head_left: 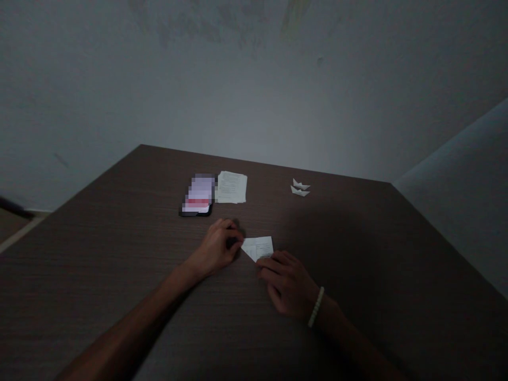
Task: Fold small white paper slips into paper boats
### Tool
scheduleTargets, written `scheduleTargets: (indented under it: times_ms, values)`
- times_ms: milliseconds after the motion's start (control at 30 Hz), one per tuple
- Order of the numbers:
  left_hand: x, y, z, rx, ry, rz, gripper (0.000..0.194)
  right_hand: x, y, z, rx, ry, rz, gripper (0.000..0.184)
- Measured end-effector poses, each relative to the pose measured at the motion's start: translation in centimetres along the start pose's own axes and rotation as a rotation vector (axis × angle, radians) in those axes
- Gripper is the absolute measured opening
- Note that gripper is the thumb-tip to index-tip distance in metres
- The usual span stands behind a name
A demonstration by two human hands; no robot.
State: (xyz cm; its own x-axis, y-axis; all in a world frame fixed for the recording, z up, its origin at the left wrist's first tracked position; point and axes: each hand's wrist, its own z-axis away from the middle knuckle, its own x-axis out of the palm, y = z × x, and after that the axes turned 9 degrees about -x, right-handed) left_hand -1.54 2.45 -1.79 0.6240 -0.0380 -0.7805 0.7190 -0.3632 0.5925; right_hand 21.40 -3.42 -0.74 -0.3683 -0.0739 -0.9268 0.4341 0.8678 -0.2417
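A small piece of printed white paper lies on the dark wooden table between my hands, with one edge slanting as if folded. My left hand pinches its left corner between thumb and forefinger. From the lower right, my right hand rests with bent fingers against the paper's lower edge, its fingertips on the sheet. The right fingers cover part of the print. A pale beaded bracelet circles my right wrist.
Beyond my left hand lie a phone with its screen lit and blurred, and a stack of printed paper slips beside it. Two small folded paper boats stand at the back right. A wall rises behind the table.
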Motion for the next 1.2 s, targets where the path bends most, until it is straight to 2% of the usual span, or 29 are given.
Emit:
scheduleTargets:
  times_ms: [133,300,400,700,900,1067,1200]
  values:
    - [0.0,0.7,0.4,-0.011,0.016,-0.090,0.009,0.0,0.0,0.0,-0.002,0.013,-0.012,0.027]
    - [0.2,1.8,0.8,-0.012,0.031,-0.233,0.029,0.2,0.0,0.1,0.006,0.022,-0.018,0.027]
    - [0.3,1.8,0.9,-0.009,0.033,-0.264,0.035,0.3,0.0,0.2,0.002,0.027,-0.009,0.025]
    - [0.2,0.1,0.4,0.007,0.011,-0.115,0.010,0.5,0.2,0.2,-0.025,0.078,-0.019,0.023]
    - [0.2,-0.1,0.3,0.043,0.026,-0.079,0.011,1.0,0.3,0.5,-0.033,0.139,-0.041,0.023]
    - [0.0,0.3,0.4,0.089,0.008,-0.097,0.013,0.7,1.4,0.9,0.063,0.364,-0.063,0.027]
    - [0.4,0.3,0.6,0.189,0.008,-0.099,0.020,0.6,2.7,1.1,0.065,0.322,-0.068,0.038]
